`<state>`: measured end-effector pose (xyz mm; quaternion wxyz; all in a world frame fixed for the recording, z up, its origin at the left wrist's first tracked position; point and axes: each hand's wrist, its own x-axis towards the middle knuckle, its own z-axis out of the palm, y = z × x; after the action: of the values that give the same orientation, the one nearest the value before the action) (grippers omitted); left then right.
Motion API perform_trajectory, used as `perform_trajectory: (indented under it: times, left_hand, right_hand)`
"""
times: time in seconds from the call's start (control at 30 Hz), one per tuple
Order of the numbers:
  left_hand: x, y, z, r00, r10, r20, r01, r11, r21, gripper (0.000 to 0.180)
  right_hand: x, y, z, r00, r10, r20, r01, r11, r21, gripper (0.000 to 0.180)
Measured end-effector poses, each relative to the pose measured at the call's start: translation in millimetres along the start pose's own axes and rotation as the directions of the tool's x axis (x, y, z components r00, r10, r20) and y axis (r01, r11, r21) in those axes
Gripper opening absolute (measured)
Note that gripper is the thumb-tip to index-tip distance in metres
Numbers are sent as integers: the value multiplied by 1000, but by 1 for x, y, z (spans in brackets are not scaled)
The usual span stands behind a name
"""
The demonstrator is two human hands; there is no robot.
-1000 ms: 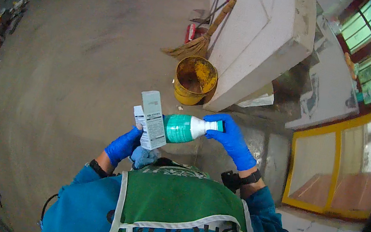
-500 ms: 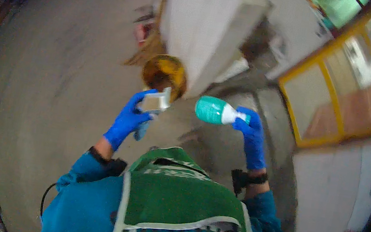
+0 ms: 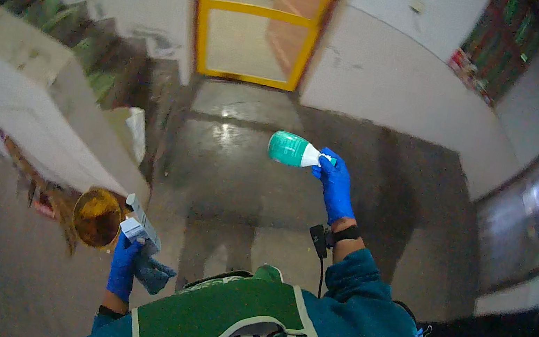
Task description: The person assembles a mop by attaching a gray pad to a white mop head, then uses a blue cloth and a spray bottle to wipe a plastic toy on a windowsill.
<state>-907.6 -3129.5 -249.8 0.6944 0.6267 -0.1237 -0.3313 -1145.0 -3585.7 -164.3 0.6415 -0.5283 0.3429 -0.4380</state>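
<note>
In my gloved right hand (image 3: 335, 187), a teal bottle (image 3: 289, 149) with a white tapering neck is gripped by its neck end. It lies nearly sideways in the air, its wide body to the left. My gloved left hand (image 3: 122, 266), lower and at the left, is closed round a small white carton (image 3: 143, 227) whose end flaps stand up. A grey-blue cloth (image 3: 153, 273) hangs from the same hand. The carton and cloth hide part of those fingers. Both gloves are blue.
A yellow-rimmed bucket (image 3: 97, 217) stands beside a pale low wall (image 3: 49, 88), with a broom (image 3: 36, 174) near it. Steps (image 3: 112, 73) rise beyond the wall. Ahead is a yellow-framed glass door (image 3: 254, 42); a pale wall (image 3: 381, 87) runs right of it.
My view has swung to the right, so the door now lies ahead and the bucket at the left. Both hands keep their hold; the left hand and carton sit lower in view.
</note>
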Motion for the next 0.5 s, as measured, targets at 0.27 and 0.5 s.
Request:
perform_trajectory:
  times: [0.27,0.5]
  left_hand:
    - [175,-32,20,905,27,424,2,998,-69,43]
    - [330,-12,28,786,-7,619,-29,998,47,46]
  right_hand:
    - [21,28,-69,903,-190,-386,197,980,-20,33]
    - [41,66,-56,687,-207,-697,250,967,-42,33]
